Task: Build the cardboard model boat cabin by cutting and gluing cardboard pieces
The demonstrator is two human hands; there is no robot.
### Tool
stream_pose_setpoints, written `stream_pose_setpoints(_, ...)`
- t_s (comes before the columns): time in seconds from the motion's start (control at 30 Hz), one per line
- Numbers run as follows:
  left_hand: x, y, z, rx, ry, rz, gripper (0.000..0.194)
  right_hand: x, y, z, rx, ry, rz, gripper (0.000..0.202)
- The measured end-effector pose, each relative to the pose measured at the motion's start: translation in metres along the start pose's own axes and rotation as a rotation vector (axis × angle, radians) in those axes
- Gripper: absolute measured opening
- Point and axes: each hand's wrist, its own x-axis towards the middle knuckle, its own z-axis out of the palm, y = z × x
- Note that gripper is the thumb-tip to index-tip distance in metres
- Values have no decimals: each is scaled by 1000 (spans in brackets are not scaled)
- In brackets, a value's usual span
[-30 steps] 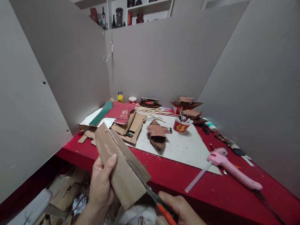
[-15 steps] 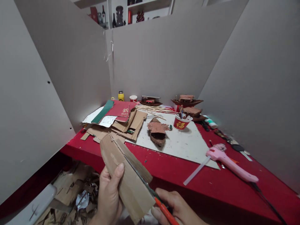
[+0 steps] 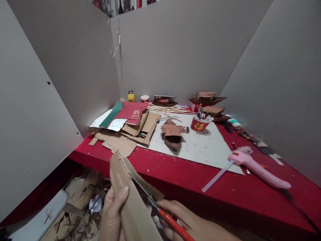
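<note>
A long strip of brown cardboard (image 3: 134, 204) is gripped in my left hand (image 3: 114, 211), thumb on its face. My right hand (image 3: 185, 217) is closed round the orange handle of a cutting tool (image 3: 173, 222), apparently scissors. The tool's metal blade lies along the cardboard's right edge, where a narrower flap (image 3: 144, 180) stands apart from the main piece and joins it near the top. Beyond my hands, a small brown model boat (image 3: 172, 134) rests on a white board (image 3: 200, 147).
Cardboard pieces (image 3: 120, 142) and a red sheet (image 3: 131, 112) lie at the left of the red table (image 3: 160, 170). A cup (image 3: 200, 123), thin sticks (image 3: 165, 109) and more model boats (image 3: 207, 98) stand behind. A pink glue gun (image 3: 260, 169) lies right; scraps (image 3: 80, 214) litter the floor.
The view has tilted down a little. The blade now sits further up the cardboard, and the gap between the flap and the main piece looks wider.
</note>
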Motion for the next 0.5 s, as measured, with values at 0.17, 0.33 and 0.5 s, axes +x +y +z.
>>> stream_pose_setpoints(0.17,10,-11,1,11,-31,47,42,6,-18,-1,29,131,-7,39)
stream_pose_setpoints(0.33,12,-19,4,-1,-38,52,45,12,-21,-4,63,175,-102,60)
stream_pose_setpoints(0.5,5,-22,7,-26,-15,43,44,20,-9,9,138,143,-201,67)
